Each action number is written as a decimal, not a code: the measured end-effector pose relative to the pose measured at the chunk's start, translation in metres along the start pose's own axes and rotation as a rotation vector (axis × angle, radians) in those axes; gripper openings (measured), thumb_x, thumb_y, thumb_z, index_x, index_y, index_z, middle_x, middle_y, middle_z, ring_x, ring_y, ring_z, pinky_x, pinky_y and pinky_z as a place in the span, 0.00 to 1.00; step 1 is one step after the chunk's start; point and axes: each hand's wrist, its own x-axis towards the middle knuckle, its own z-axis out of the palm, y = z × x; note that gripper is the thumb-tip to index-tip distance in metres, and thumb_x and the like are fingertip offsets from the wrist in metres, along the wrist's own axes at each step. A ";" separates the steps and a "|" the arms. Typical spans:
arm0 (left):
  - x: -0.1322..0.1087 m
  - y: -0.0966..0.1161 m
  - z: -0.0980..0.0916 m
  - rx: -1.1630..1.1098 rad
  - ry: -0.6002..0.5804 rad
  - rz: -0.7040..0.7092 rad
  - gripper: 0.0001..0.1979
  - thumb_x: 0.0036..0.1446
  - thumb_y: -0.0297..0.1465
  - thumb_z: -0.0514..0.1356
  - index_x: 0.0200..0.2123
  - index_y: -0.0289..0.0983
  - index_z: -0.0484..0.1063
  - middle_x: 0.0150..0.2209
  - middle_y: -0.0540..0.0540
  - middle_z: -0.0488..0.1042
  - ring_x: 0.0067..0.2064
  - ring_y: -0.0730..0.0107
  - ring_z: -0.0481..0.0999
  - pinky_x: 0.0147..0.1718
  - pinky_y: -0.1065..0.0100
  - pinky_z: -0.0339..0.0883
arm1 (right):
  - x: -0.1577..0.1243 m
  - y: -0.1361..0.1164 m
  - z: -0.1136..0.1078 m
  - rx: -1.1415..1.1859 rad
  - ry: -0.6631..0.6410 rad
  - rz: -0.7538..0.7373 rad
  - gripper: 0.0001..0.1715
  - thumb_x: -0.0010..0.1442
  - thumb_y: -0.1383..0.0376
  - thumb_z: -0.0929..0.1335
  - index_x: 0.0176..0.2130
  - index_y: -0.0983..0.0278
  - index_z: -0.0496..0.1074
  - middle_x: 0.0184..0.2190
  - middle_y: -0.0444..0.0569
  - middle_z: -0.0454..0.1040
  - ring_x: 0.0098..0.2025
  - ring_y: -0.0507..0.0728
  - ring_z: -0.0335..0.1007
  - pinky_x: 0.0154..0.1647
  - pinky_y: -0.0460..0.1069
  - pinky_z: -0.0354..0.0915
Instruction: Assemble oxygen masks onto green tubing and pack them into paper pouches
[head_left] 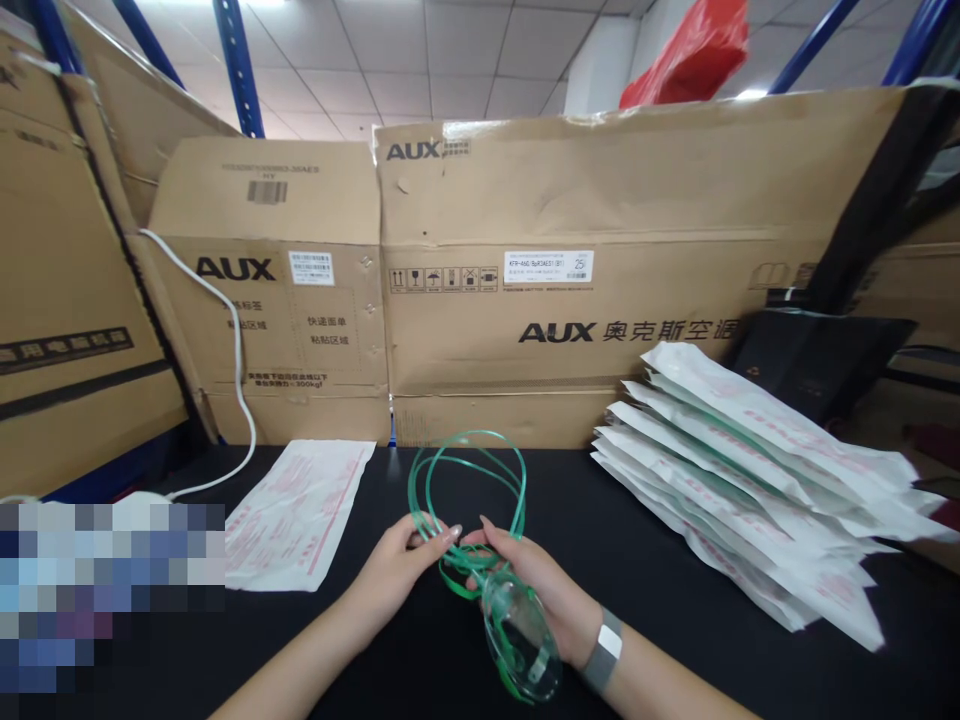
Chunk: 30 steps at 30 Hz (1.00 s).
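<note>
Coiled green tubing (522,480) rises in loops above my two hands. A clear oxygen mask (525,640) with green edging hangs from it, in front of my right palm. My left hand (409,560) pinches the coil's left side between thumb and fingers. My right hand (536,585), with a grey band on its wrist, is closed around the lower tubing where it gathers by the mask; some of its fingers are hidden behind. A flat white printed pouch (300,515) lies on the black table to the left of my hands.
A stack of white printed pouches (750,490) leans on the right side of the black table (360,670). Cardboard boxes (480,350) wall off the back. A white cable (244,400) runs down at the left, near a blurred-out area. A black box (817,355) stands behind the stack.
</note>
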 end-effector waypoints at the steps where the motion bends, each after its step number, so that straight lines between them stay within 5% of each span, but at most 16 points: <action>1: 0.000 0.002 -0.001 -0.022 -0.017 -0.036 0.10 0.44 0.35 0.63 0.27 0.34 0.72 0.26 0.48 0.72 0.30 0.69 0.69 0.31 0.71 0.59 | 0.001 -0.001 -0.002 -0.023 -0.002 -0.001 0.16 0.53 0.56 0.66 0.31 0.67 0.69 0.16 0.45 0.70 0.17 0.49 0.65 0.17 0.42 0.60; 7: 0.003 0.009 -0.012 -0.273 0.006 -0.200 0.17 0.45 0.37 0.63 0.38 0.34 0.68 0.29 0.45 0.75 0.30 0.68 0.74 0.33 0.67 0.65 | 0.001 -0.010 -0.012 -0.302 -0.107 0.083 0.15 0.53 0.57 0.65 0.26 0.68 0.69 0.16 0.45 0.70 0.16 0.49 0.65 0.14 0.42 0.60; 11: 0.014 0.012 -0.031 -0.195 0.086 -0.179 0.17 0.44 0.34 0.63 0.39 0.34 0.67 0.17 0.54 0.67 0.21 0.76 0.69 0.26 0.72 0.63 | -0.004 -0.012 -0.014 -0.428 -0.210 0.190 0.11 0.49 0.60 0.68 0.24 0.67 0.70 0.16 0.42 0.68 0.14 0.48 0.64 0.12 0.41 0.59; 14: 0.020 0.011 -0.046 -0.066 0.073 -0.173 0.19 0.44 0.36 0.61 0.39 0.31 0.68 0.12 0.58 0.60 0.16 0.78 0.63 0.19 0.74 0.59 | -0.004 -0.013 -0.016 -0.439 -0.264 0.201 0.09 0.47 0.63 0.69 0.26 0.68 0.71 0.17 0.42 0.68 0.14 0.47 0.64 0.12 0.40 0.59; 18: 0.024 0.008 -0.055 0.210 0.067 -0.121 0.26 0.42 0.35 0.62 0.45 0.31 0.64 0.11 0.58 0.63 0.15 0.73 0.65 0.19 0.72 0.58 | -0.001 -0.017 -0.021 -0.467 -0.242 0.156 0.13 0.49 0.59 0.68 0.28 0.69 0.71 0.17 0.42 0.68 0.15 0.47 0.63 0.14 0.41 0.61; 22: 0.025 0.001 -0.056 0.501 0.034 -0.065 0.14 0.39 0.32 0.62 0.33 0.37 0.70 0.11 0.58 0.62 0.16 0.71 0.66 0.19 0.72 0.55 | -0.002 -0.018 -0.022 -0.491 -0.221 0.132 0.19 0.50 0.53 0.67 0.24 0.68 0.69 0.15 0.41 0.67 0.14 0.46 0.62 0.12 0.40 0.59; 26: 0.026 -0.003 -0.058 0.763 0.189 -0.001 0.04 0.42 0.32 0.59 0.22 0.38 0.68 0.14 0.56 0.59 0.21 0.70 0.65 0.21 0.71 0.49 | -0.005 -0.015 -0.019 -0.490 -0.284 0.152 0.20 0.50 0.53 0.67 0.24 0.68 0.68 0.13 0.41 0.65 0.13 0.47 0.62 0.11 0.40 0.59; 30: 0.028 0.001 -0.068 0.891 0.273 -0.009 0.07 0.47 0.33 0.53 0.27 0.41 0.70 0.17 0.53 0.64 0.23 0.67 0.67 0.22 0.71 0.50 | -0.005 -0.014 -0.017 -0.474 -0.263 0.167 0.15 0.49 0.57 0.68 0.23 0.67 0.67 0.12 0.39 0.64 0.13 0.47 0.62 0.12 0.40 0.59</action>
